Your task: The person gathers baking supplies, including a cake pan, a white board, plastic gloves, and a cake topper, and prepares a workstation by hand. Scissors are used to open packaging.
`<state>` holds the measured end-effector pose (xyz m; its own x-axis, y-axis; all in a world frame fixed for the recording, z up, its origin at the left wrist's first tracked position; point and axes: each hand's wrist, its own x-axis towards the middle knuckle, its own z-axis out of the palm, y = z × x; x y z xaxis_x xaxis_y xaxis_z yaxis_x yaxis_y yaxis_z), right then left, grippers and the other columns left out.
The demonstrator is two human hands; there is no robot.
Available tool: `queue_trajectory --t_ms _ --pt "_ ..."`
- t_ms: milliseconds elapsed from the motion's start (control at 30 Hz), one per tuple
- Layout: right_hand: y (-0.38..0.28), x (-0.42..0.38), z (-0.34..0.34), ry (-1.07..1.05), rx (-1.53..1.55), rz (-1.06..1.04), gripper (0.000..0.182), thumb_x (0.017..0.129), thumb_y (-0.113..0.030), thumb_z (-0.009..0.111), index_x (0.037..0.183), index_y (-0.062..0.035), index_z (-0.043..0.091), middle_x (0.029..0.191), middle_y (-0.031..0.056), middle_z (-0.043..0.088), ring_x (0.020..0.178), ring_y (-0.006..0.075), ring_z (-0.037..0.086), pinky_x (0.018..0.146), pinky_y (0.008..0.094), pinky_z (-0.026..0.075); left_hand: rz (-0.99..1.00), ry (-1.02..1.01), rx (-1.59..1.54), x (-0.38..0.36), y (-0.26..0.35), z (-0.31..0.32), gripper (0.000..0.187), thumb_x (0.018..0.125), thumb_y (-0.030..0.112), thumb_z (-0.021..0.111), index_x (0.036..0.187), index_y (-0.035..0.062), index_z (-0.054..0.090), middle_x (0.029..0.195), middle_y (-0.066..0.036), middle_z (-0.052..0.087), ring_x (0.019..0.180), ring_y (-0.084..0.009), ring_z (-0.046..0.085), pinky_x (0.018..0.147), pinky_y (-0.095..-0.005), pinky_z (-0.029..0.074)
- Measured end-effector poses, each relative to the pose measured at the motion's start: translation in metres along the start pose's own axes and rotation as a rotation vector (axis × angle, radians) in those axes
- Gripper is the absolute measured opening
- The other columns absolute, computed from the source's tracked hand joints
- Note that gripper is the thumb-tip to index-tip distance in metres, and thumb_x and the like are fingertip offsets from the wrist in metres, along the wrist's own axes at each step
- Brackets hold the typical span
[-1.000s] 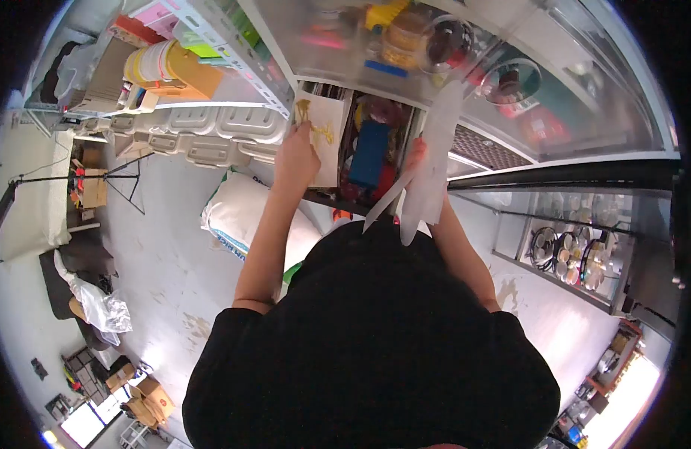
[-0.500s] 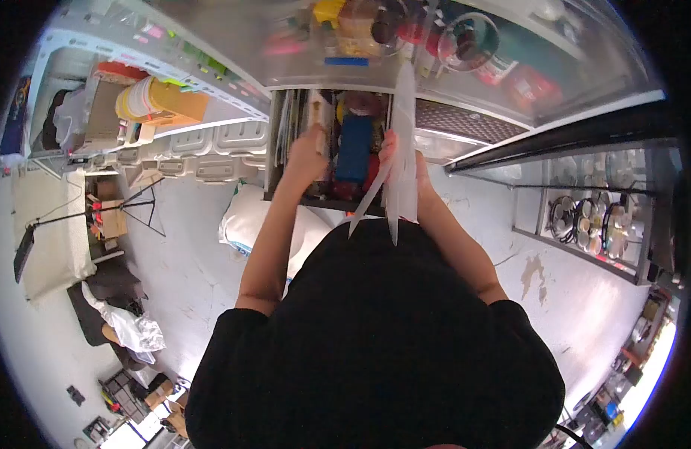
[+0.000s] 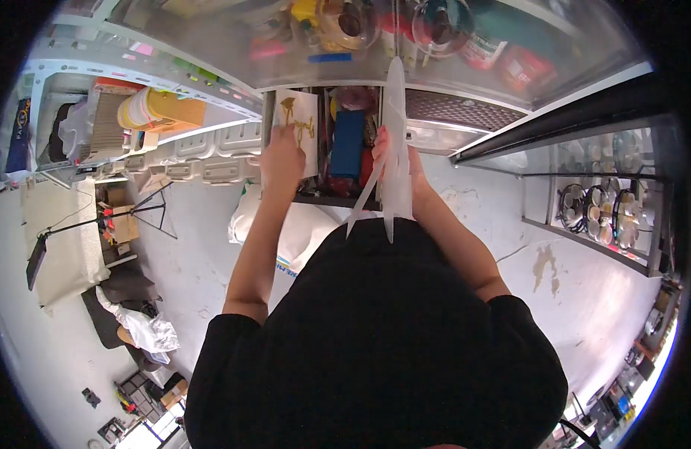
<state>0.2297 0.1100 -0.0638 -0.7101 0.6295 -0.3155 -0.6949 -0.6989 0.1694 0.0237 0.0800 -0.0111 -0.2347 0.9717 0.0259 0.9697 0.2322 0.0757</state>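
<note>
In the left side of an open drawer (image 3: 327, 200), my left hand (image 3: 285, 156) has its fingers closed at a white card with gold print (image 3: 308, 135). The fingertips are partly hidden against the card. My right hand (image 3: 405, 153) grips several translucent white sheets (image 3: 396, 112), held upright and seen nearly edge-on at the drawer's right side. Two of their lower corners spread apart near the black shirt. Between the hands, a blue flat item (image 3: 347, 142) lies in the drawer among red and dark things.
Above the drawer is a cabinet with clear jars (image 3: 441, 26) and red containers. Shelving with a yellow roll (image 3: 162, 108) stands at left. A white sack (image 3: 308, 228) lies below the drawer. At right is a rack (image 3: 585, 258). A black tripod stand (image 3: 106, 217) is at far left.
My left hand has moved left, and the white card now shows its printed face broadly. My right hand and the sheets have shifted slightly left in view.
</note>
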Motion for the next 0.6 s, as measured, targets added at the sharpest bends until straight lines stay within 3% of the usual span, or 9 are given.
queue_trajectory --t_ms 200,300,367,500,600 --pt "-0.004 -0.012 -0.002 -0.029 0.011 0.009 0.02 0.086 -0.026 0.049 0.082 -0.0083 0.055 0.064 0.0015 0.055 0.054 0.0109 0.054 0.044 0.0222 0.047 0.02 -0.068 0.158 -0.003 0.031 -0.017 0.044 0.067 0.003 0.058 0.11 0.006 0.046 0.117 -0.009 0.044 0.079 -0.0306 0.059 0.065 -0.0395 0.049" --pt "-0.008 -0.017 -0.004 0.038 0.048 -0.001 0.019 0.086 -0.027 0.049 0.083 -0.0093 0.055 0.061 0.0011 0.054 0.052 0.0111 0.053 0.044 0.0226 0.047 0.133 -0.176 0.251 -0.008 0.043 -0.011 0.046 0.069 0.002 0.056 0.114 0.001 0.045 0.133 -0.01 0.028 0.073 -0.0293 0.061 0.061 -0.037 0.051" --pt "-0.012 -0.018 -0.013 -0.083 -0.03 -0.002 0.018 0.086 -0.026 0.048 0.084 -0.0094 0.056 0.064 0.0017 0.056 0.055 0.0123 0.056 0.047 0.023 0.048 0.159 -0.207 0.273 -0.011 0.059 0.002 0.044 0.071 0.002 0.055 0.114 0.0002 0.045 0.135 -0.01 0.025 0.072 -0.0287 0.062 0.059 -0.0364 0.051" --pt "-0.016 -0.03 -0.01 -0.018 0.071 -0.04 0.018 0.087 -0.024 0.047 0.088 -0.0088 0.056 0.072 0.0029 0.06 0.062 0.0134 0.058 0.053 0.0243 0.049 0.154 -0.225 0.328 -0.005 0.066 0.037 0.038 0.075 0.006 0.051 0.112 -0.0004 0.047 0.138 -0.01 0.02 0.071 -0.0266 0.063 0.056 -0.0343 0.051" --pt "-0.019 -0.043 -0.008 -0.111 0.035 -0.045 0.019 0.087 -0.023 0.046 0.093 -0.0083 0.056 0.081 0.0044 0.062 0.07 0.0138 0.06 0.061 0.0263 0.05 0.13 -0.193 0.33 -0.004 0.061 0.045 0.038 0.076 0.006 0.05 0.113 -0.0004 0.046 0.137 -0.01 0.021 0.07 -0.0268 0.062 0.056 -0.0344 0.051"
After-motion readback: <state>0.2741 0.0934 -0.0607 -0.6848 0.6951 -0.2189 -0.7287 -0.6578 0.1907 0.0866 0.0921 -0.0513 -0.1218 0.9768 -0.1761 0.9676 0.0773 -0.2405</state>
